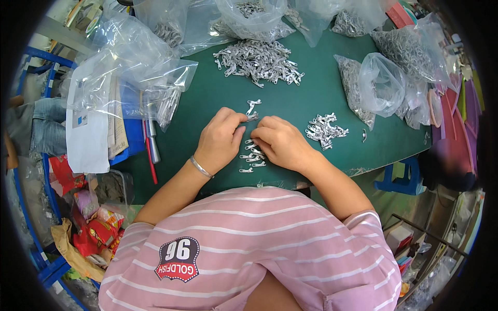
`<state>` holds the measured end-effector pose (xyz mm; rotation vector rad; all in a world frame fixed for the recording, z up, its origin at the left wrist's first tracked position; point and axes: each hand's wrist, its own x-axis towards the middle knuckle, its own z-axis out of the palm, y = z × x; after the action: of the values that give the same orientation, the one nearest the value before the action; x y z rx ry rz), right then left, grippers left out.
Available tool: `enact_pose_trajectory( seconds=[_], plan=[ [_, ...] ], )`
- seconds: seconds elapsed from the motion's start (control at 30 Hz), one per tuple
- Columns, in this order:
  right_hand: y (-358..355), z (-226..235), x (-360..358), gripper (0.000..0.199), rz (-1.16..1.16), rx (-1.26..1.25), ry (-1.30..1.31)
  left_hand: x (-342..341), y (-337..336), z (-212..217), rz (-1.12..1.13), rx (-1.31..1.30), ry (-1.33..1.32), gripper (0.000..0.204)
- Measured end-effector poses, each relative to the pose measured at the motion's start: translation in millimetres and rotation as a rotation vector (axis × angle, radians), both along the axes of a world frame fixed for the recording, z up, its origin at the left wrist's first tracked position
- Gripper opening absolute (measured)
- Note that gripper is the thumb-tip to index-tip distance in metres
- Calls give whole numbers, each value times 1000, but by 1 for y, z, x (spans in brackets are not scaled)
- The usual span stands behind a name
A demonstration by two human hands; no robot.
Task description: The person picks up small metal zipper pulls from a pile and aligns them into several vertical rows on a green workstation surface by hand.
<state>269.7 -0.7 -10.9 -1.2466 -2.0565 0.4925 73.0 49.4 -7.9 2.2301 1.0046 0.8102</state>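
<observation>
My left hand point(218, 139), a bracelet on its wrist, pinches a small silver metal zipper pull point(252, 117) between thumb and fingers. Close beside it, my right hand point(284, 143) has its fingers curled and pressed together; what they hold, if anything, is hidden. One more loose pull point(253, 105) lies just beyond the fingertips. Below and between my hands, several pulls point(249, 156) are strewn on the green tabletop point(197, 116), some partly under my right hand. Right of that hand sits a small heap of pulls point(326, 130).
A large pile of zipper pulls point(259, 59) lies at the far middle, below an open plastic bag point(254, 20). More filled bags point(354, 85) stand at the right. Clear bags, papers point(88, 135) and a red pen point(151, 160) occupy the left. A blue stool point(399, 178) is beyond the right edge.
</observation>
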Motion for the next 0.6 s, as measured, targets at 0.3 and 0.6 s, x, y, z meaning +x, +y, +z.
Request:
enact_pose_trajectory(
  seconds=[0.3,0.6],
  plan=[
    [13,1,7,16,-6,17,-77,-3,4,-4,13,23,38,10],
    [16,-6,4,14,-34,57,-1,10,20,-5,71,-4,1,15]
  ],
)
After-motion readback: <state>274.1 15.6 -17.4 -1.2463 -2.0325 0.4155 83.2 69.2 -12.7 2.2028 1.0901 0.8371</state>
